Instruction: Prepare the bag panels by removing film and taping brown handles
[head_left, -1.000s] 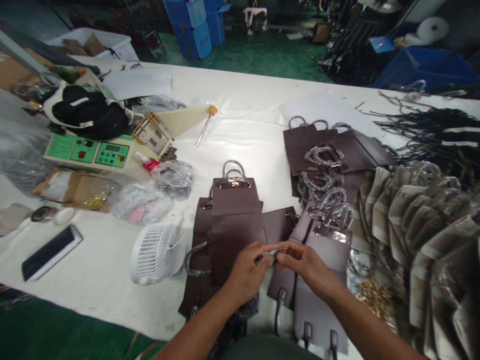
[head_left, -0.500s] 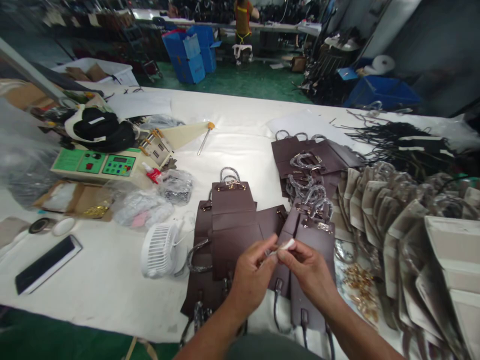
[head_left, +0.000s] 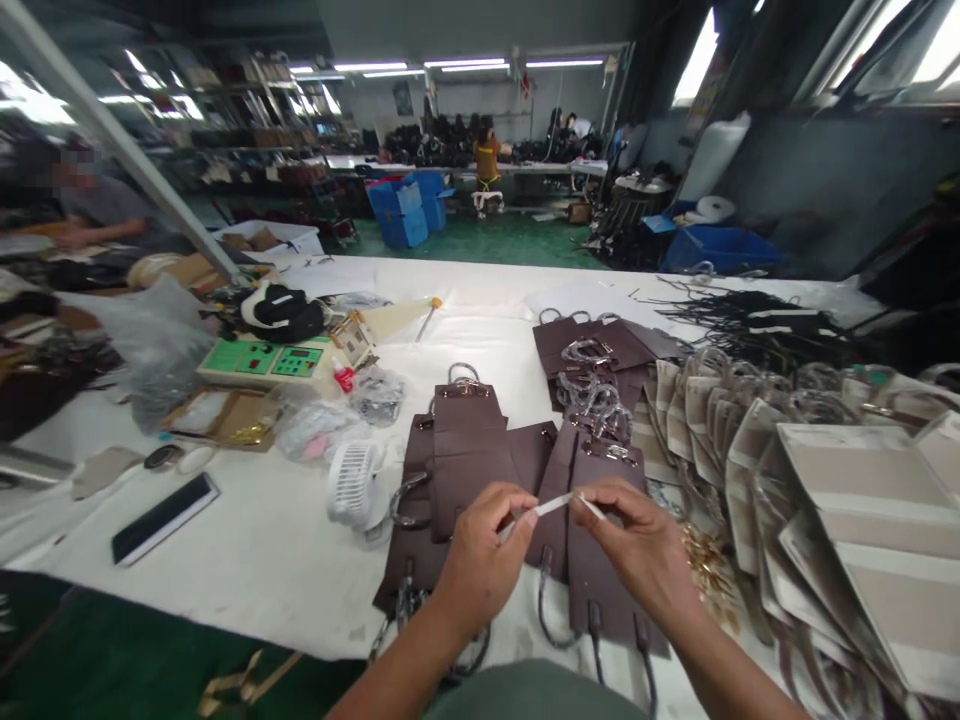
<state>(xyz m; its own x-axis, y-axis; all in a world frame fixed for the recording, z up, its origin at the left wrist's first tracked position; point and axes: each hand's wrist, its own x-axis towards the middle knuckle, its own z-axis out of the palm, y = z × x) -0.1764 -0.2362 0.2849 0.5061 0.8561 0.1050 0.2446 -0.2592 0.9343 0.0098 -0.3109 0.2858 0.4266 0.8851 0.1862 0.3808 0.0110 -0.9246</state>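
Note:
Between my two hands a thin white strip (head_left: pixel 553 505) is stretched out, its exact kind too small to make out. My left hand (head_left: pixel 491 545) pinches one end between thumb and fingers. The other end is pinched by my right hand (head_left: pixel 630 525), with a short piece showing past the fingertips. Below the hands lie dark brown bag panels (head_left: pixel 472 455) with plastic-wrapped handles and metal fittings. Another brown panel (head_left: pixel 604 570) lies under my right hand, its wrapped handle (head_left: pixel 596 650) hanging toward me.
Beige bag pieces (head_left: pixel 757 480) stand in a row at right, beside gold metal parts (head_left: pixel 709 570). Left are a white fan (head_left: pixel 352 485), a green-panelled machine (head_left: pixel 262 358), a dark flat device (head_left: pixel 165 517) and a small parts box (head_left: pixel 217 415). Black straps (head_left: pixel 750 318) lie far right. Co-workers sit beyond.
My hands have moved apart, so more of the white strip shows between them. The view has tilted up, bringing more of the room into sight.

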